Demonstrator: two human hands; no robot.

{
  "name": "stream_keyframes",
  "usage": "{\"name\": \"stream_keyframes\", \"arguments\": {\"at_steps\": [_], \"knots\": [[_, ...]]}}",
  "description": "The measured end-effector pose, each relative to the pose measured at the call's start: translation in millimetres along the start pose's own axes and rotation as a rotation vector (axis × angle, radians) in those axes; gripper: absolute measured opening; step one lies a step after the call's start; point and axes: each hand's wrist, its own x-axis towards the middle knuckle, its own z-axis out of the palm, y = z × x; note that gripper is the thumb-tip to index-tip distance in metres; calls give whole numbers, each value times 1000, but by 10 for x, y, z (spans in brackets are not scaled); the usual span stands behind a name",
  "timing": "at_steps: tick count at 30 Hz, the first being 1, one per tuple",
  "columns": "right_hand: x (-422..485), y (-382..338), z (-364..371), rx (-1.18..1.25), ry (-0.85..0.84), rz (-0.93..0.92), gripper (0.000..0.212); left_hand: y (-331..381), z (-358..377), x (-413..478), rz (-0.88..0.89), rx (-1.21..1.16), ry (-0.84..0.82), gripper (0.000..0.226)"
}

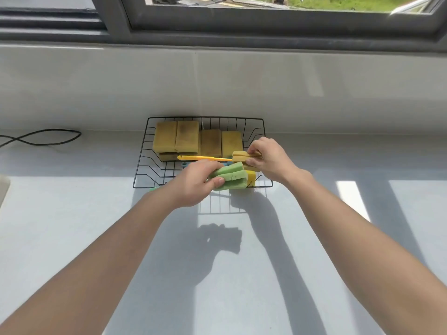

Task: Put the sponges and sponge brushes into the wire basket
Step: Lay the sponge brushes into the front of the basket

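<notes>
Holding: your left hand (193, 183) grips the green sponge brush (231, 178) at the wire basket (142, 165)'s 6 o'clock rim, right hand (266, 158) pinches the yellow sponge brush (242, 155) at 4 o'clock, likely so both lie flat before the sponges (188, 136) stacked at 12 o'clock.

A home kitchen, likely: pale table (72, 238) under a grey-framed window (266, 22) at twelve o'clock, sponges (186, 137) in a wire basket (145, 165).
</notes>
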Motion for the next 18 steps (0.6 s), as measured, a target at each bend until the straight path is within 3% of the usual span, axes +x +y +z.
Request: {"name": "stream_keyframes", "arguments": {"at_steps": [7,18], "knots": [[269,127,105,15,-75,56,21,-138,83,432,-27,147,-34,33],[420,322,88,204,-130,92,20,-188,419,757,7,91,-69,37]]}}
